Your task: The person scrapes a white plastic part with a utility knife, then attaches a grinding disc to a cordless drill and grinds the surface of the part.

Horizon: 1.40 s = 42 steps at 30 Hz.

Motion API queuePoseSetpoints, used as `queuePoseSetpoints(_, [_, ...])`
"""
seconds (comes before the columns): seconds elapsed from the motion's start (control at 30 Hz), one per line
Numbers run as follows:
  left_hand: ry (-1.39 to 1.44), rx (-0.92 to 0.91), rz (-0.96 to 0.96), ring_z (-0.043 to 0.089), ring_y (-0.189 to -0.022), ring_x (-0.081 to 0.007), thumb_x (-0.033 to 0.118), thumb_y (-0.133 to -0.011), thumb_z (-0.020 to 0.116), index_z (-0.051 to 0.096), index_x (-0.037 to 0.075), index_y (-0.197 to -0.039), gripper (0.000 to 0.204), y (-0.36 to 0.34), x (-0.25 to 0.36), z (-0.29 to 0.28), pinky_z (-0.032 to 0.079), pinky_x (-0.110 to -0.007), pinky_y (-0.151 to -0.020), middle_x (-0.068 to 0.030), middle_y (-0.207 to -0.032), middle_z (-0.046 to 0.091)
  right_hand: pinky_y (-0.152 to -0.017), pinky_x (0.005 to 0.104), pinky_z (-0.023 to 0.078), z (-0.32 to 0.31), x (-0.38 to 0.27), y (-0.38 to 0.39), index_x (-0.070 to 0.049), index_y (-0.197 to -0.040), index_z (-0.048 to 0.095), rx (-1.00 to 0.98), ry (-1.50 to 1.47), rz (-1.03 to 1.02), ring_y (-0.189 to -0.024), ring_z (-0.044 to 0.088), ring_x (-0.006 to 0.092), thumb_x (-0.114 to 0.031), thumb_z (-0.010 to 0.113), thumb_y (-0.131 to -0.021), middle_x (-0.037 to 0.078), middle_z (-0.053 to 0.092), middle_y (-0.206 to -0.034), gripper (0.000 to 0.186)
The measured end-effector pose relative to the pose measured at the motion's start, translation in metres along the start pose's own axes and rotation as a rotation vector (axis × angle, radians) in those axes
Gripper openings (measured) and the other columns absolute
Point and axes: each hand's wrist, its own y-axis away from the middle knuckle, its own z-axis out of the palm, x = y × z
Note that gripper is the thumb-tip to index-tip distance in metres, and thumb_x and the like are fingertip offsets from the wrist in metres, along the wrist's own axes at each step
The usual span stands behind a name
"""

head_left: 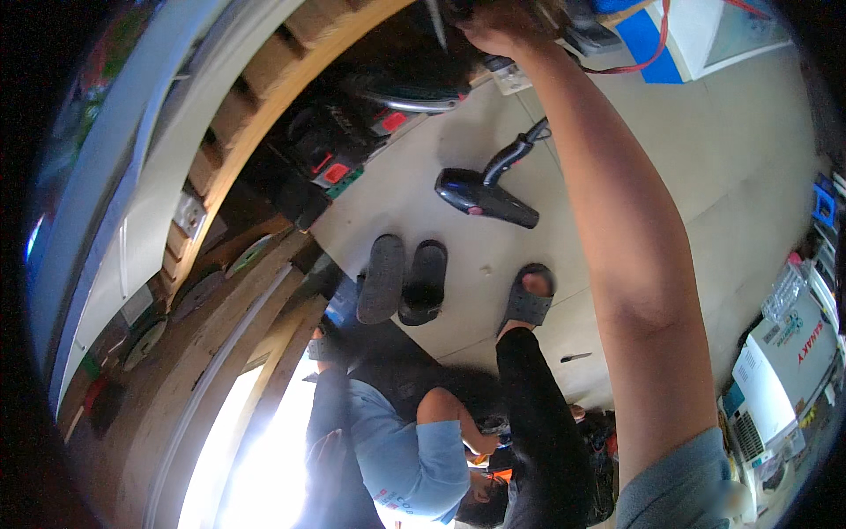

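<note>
My right arm stretches from the lower right to the top edge, where my right hand [498, 33] reaches in among dark items at the wooden shelf. Its fingers are lost in shadow, so their grip is unclear. Just left of it, a thin pointed grey piece [436, 25] hangs down. A dim, hand-like shape [326, 448] lies over my left trouser leg, perhaps my left hand; its fingers are too faint to read. Below my right hand, a black hair dryer [485, 196] rests on the floor.
Two dark slippers [382, 278] sit between my sandalled feet. Black-and-red tool cases [339, 163] line the shelf [256, 106]. A blue-and-white box [705, 40] stands upper right, a white carton [793, 353] and a plastic bottle [780, 295] far right. Another person in a blue shirt [397, 450] bends low.
</note>
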Motion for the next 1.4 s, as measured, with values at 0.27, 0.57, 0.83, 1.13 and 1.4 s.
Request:
queuePoseSetpoints(0.27, [0.024, 0.008, -0.055, 0.063, -0.121, -0.0320, 0.016, -0.091, 0.071, 0.063, 0.016, -0.141, 0.050, 0.010, 0.004, -0.005, 0.051, -0.046, -0.103, -0.0099, -0.134, 0.067, -0.113, 0.0528, 0.040, 0.042, 0.031, -0.050, -0.006, -0.143, 0.059, -0.095, -0.625, 0.134, -0.133, 0.056, 0.0362, -0.025, 0.059, -0.092, 0.022, 0.063, -0.138, 0.054])
queuePoseSetpoints(0.57, [0.075, 0.014, -0.077, 0.063, -0.120, -0.0330, 0.018, -0.093, 0.071, 0.062, 0.016, -0.142, 0.049, 0.010, 0.000, 0.001, 0.051, -0.047, -0.102, -0.0100, -0.133, 0.068, -0.109, 0.0392, 0.045, 0.175, 0.141, -0.097, -0.008, -0.152, 0.047, -0.199, -0.754, -0.043, -0.131, 0.053, 0.0242, -0.019, 0.077, -0.092, 0.012, 0.055, -0.149, 0.068])
queuePoseSetpoints(0.83, [0.066, 0.025, -0.087, 0.063, -0.119, -0.0346, 0.022, -0.095, 0.069, 0.061, 0.015, -0.143, 0.049, 0.025, -0.014, 0.020, 0.051, -0.049, -0.101, -0.0108, -0.133, 0.067, -0.099, 0.0419, 0.051, 0.067, 0.094, -0.059, -0.010, -0.139, 0.060, -0.476, -1.069, 0.325, -0.118, 0.063, 0.0242, -0.023, 0.072, -0.096, 0.009, 0.066, -0.135, 0.046])
queuePoseSetpoints(1.13, [0.293, 0.123, 0.098, 0.061, -0.123, -0.0405, 0.017, -0.097, 0.066, 0.059, 0.004, -0.139, 0.045, 0.025, -0.038, 0.044, 0.049, -0.049, -0.105, -0.0231, -0.136, 0.061, -0.077, 0.0340, 0.057, -0.084, 0.012, 0.133, 0.000, -0.099, 0.065, -0.272, -1.284, 0.647, -0.080, 0.065, 0.0173, -0.016, 0.065, -0.101, 0.008, 0.066, -0.092, 0.016])
queuePoseSetpoints(1.4, [0.806, 0.093, 0.152, 0.060, -0.129, -0.0392, 0.024, -0.099, 0.068, 0.049, 0.008, -0.149, 0.056, -0.112, 0.095, 0.020, 0.048, -0.046, -0.106, -0.0189, -0.145, 0.058, -0.070, 0.0331, 0.051, -0.128, -0.009, 0.332, 0.002, -0.112, 0.055, -0.433, -0.905, 0.418, -0.075, 0.063, 0.0164, -0.021, 0.066, -0.103, 0.008, 0.066, -0.084, 0.027])
